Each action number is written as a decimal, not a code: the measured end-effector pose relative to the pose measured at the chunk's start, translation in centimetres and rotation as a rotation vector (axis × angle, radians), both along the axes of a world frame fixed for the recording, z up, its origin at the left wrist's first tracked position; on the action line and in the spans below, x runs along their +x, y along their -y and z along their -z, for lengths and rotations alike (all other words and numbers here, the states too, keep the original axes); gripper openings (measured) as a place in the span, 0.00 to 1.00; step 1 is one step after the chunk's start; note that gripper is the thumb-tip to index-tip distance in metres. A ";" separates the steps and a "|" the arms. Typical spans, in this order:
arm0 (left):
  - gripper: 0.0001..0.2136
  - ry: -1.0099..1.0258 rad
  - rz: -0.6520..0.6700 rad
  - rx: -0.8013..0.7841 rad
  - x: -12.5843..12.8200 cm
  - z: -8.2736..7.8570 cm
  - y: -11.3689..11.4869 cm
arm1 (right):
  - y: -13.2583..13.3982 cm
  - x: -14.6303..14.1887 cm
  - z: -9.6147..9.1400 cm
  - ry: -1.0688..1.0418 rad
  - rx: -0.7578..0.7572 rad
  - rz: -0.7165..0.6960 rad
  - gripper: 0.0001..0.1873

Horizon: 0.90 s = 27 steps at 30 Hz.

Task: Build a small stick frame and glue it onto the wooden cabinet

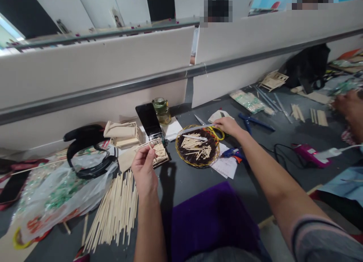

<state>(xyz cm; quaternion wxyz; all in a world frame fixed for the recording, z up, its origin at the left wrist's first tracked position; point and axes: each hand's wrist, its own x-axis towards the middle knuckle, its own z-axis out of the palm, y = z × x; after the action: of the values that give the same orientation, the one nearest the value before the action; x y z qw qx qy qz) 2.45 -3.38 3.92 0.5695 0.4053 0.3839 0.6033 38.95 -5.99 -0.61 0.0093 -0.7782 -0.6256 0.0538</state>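
Clock taken about the basket (181,153): woven, wicker-like, rim with slight sheen. Wooden sticks (115,205), 8 o'clock: pale, bare, matt. Carrier bag (87,195), 8 o'clock, farther out: thin crinkled plastic, glossy. Jar (162,112), 10 o'clock: green, translucent, smooth; glass or plastic unclear. Strip (198,128), 12 o'clock: smooth, faint sheen; plastic or metal unclear. Paper (228,167), 4 o'clock: matt. Purple cloth (210,220), between 5 and 6: matt. Table (181,186): smooth, matt grey.

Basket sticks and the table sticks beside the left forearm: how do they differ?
The basket sticks are short pieces; the table sticks are much longer. The basket sticks lie heaped, pointing various ways; the table sticks spread in a rough fan. Both look pale and thin.
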 end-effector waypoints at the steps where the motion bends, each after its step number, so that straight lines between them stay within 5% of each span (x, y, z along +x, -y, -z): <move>1: 0.12 -0.002 0.003 0.000 0.0 0.0 0.0 | -0.3 0.0 0.0 0.005 0.000 0.005 0.12; 8: 0.13 0.001 0.014 -0.019 0.3 0.0 0.1 | -1.4 -0.7 -0.1 0.018 0.021 0.009 0.12; 27: 0.12 -0.007 0.039 -0.020 0.6 -0.1 0.4 | 0.9 -0.2 0.3 -0.043 -0.041 0.010 0.13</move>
<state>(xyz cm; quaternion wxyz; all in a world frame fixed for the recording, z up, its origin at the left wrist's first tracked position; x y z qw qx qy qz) 3.09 -3.81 4.02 0.5838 0.4088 0.3841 0.5869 38.77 -6.91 -0.87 0.0073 -0.7800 -0.6202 0.0834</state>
